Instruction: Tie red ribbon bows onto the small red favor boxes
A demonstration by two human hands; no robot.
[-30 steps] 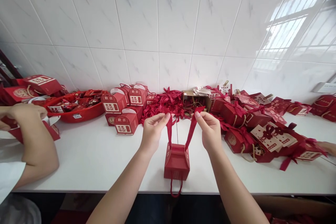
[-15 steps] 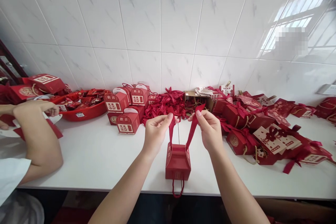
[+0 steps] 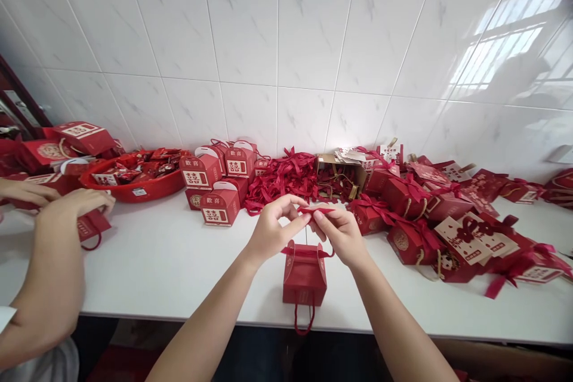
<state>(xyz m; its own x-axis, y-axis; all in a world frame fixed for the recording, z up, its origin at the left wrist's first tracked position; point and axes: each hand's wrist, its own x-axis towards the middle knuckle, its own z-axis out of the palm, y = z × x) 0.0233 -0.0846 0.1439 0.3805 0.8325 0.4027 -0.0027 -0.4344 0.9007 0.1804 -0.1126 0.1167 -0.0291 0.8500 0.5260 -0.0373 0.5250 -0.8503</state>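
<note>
In front of me a small red gift box stands on the white table, with a red cord handle hanging over its near side. A red ribbon passes through the slots at the box's top. Above the box, my left hand pinches one end of this ribbon. My right hand is closed on the other end, and the two hands meet with the ends crossing between their fingertips. Fingers partly hide the crossing. A heap of loose red ribbons lies just beyond my hands.
Stacked red boxes and a red basin of wrapped sweets stand left of the ribbons. Ribbon-tied boxes with tags crowd the right. An open carton sits at the back. At far left a co-worker's hands handle another box.
My hands have come together, bringing the ribbon ends from held apart and upright to crossing above the box. The co-worker's hands have lowered over a red box.
</note>
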